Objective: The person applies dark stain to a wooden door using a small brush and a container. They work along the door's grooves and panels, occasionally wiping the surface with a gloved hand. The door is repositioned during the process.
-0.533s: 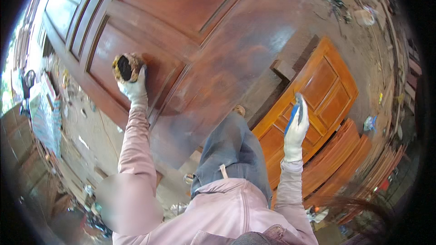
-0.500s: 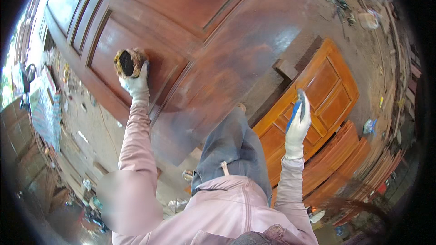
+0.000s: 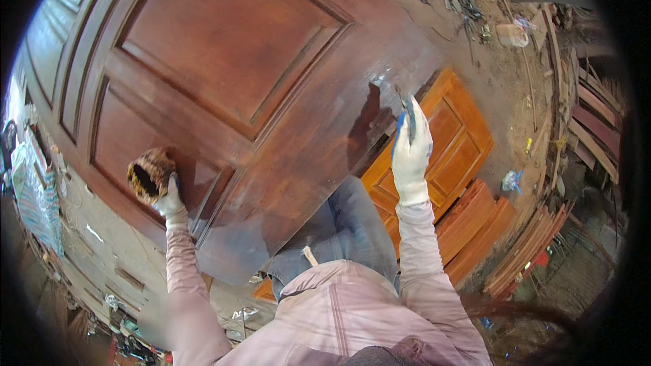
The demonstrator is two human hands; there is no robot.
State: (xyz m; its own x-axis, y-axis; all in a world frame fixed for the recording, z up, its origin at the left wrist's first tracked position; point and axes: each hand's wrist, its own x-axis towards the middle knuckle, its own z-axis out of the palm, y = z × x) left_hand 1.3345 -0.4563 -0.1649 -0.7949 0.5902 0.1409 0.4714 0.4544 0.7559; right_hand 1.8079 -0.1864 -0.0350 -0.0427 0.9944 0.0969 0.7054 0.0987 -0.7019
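Note:
A large reddish-brown panelled wooden door [image 3: 230, 41] lies spread out before me, shiny and wet-looking along its right side. My left hand [image 3: 171, 205], in a white work glove, grips a round pot [image 3: 150, 175] crusted in brown and yellow, its dark mouth tilted toward me, over the door's lower left panel. A white glove with a blue palm covers my right hand [image 3: 412, 146], whose fingers are closed around a thin dark paintbrush [image 3: 400, 95]. The brush tip stands near the door's right edge, and its shadow falls on the wood; contact cannot be made out.
A smaller orange-brown panelled door [image 3: 447, 135] lies to the right, beside stacked reddish boards [image 3: 475, 230]. Farther right are a pale plastic container [image 3: 512, 35], scrap wood and long strips [image 3: 532, 251]. A striped sheet [image 3: 34, 190] hangs at far left. Debris litters the ground.
My view has shifted over the large door. My right hand has moved up to the door's right edge, and the brush now shows. The pot sits lower left, still in my left hand.

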